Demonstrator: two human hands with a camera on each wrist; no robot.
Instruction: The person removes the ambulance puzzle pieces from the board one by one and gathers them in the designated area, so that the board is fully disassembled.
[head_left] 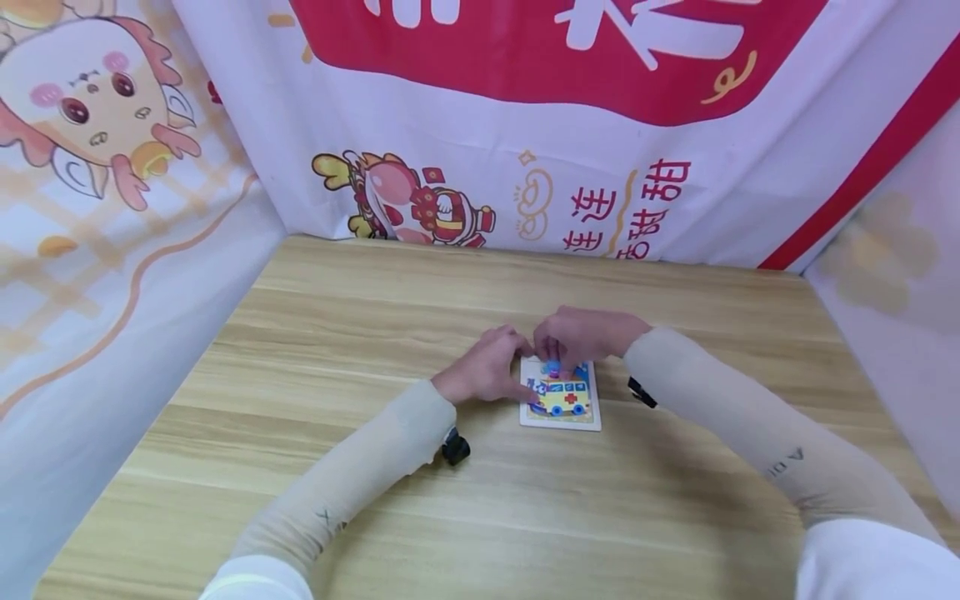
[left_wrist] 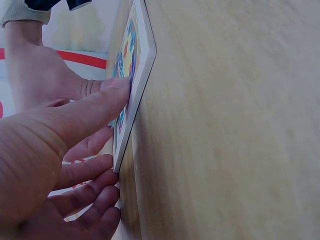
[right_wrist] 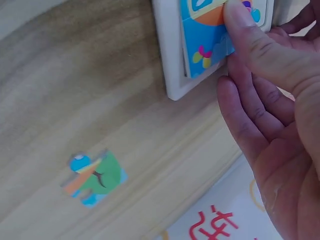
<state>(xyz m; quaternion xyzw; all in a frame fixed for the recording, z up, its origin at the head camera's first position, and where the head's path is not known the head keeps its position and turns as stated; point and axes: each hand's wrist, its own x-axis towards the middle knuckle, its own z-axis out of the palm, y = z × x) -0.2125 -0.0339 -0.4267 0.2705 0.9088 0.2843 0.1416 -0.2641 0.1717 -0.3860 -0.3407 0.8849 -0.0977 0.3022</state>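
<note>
A small jigsaw puzzle (head_left: 561,422) in a white frame lies on the table, showing a yellow ambulance with a red cross. My left hand (head_left: 489,367) holds its left side, the thumb (left_wrist: 117,90) on the picture and the other fingers curled at the frame's edge. At the top of the picture, my right hand (head_left: 592,333) pinches a blue and purple puzzle piece (head_left: 553,368) between thumb and fingers; those fingers partly cover it. Beyond the frame, a loose puzzle piece (right_wrist: 102,177), green, orange and blue, lies on the wood in the right wrist view.
The wood-grain table (head_left: 480,500) meets a printed cloth (head_left: 480,125) hanging behind it. More cloth stands to the left (head_left: 112,250) and right. A black wrist camera (head_left: 455,447) sits at the left wrist, close above the table.
</note>
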